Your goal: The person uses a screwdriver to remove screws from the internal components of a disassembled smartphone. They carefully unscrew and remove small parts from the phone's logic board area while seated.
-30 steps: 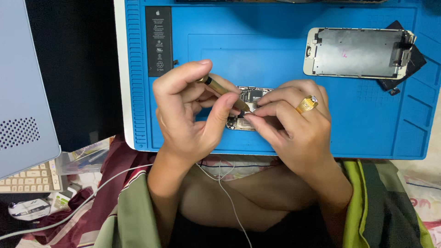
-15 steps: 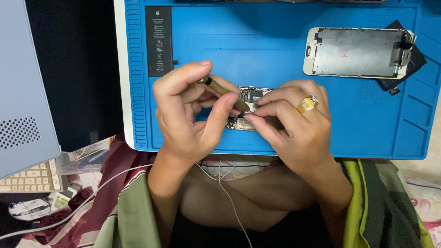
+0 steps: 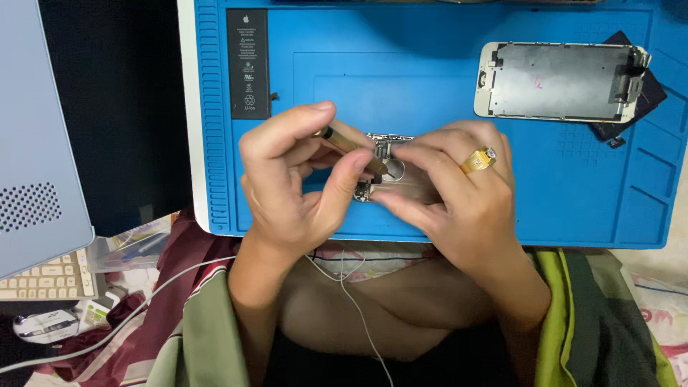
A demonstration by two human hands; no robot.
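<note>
Both hands work on a small phone part over a blue mat.

The left hand (image 3: 290,175) pinches a gold screwdriver (image 3: 349,145) between thumb and fingers, its tip down on the part (image 3: 383,154). The right hand (image 3: 459,193), wearing a gold ring (image 3: 479,160), is closed around the part, holding it near the front of the mat (image 3: 430,64). On the mat's far left lies a black battery (image 3: 248,63); at far right, a screen panel (image 3: 559,80). A keyboard (image 3: 43,276) sits off to the left, white cables (image 3: 344,276) below the hands.
</note>
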